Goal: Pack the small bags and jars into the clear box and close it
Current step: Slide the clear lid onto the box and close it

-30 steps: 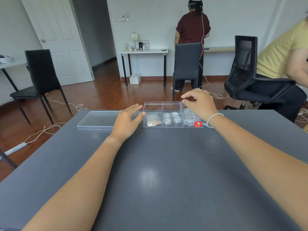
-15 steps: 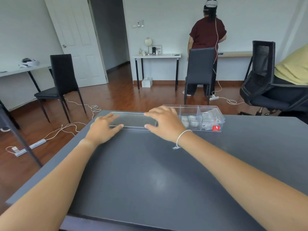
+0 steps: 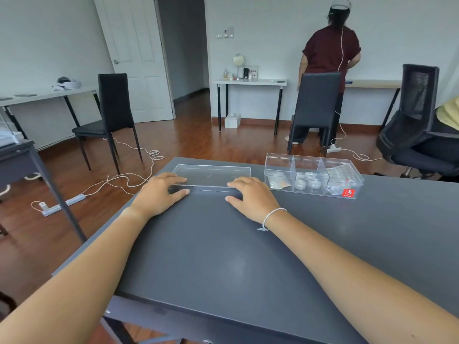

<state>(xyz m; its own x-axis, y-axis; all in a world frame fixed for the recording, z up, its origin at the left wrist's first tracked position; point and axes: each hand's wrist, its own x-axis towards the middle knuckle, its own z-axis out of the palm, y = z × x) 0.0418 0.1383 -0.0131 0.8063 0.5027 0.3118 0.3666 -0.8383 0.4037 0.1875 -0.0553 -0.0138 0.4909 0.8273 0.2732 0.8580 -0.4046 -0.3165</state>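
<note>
The clear box (image 3: 313, 163) stands open on the dark table at the far right. Its left compartment holds a small bag (image 3: 278, 184), the middle one several small jars (image 3: 308, 181), the right one more small bags (image 3: 340, 180). A red sticker marks its front right corner. The clear lid (image 3: 211, 174) lies flat on the table to the left of the box. My left hand (image 3: 159, 194) grips the lid's near left corner, fingers over its rim and thumb against its front edge. My right hand (image 3: 250, 196) grips the near right corner the same way.
The dark grey table (image 3: 236, 256) ends just beyond the lid and box. Black chairs (image 3: 314, 105), white cables on the wooden floor and a person in a dark red top stand further back. Another seated person shows at the right edge.
My right hand left the box and crossed left to the lid. My left hand slid left along the lid. Both now rest on its near corners. The view has turned left.
</note>
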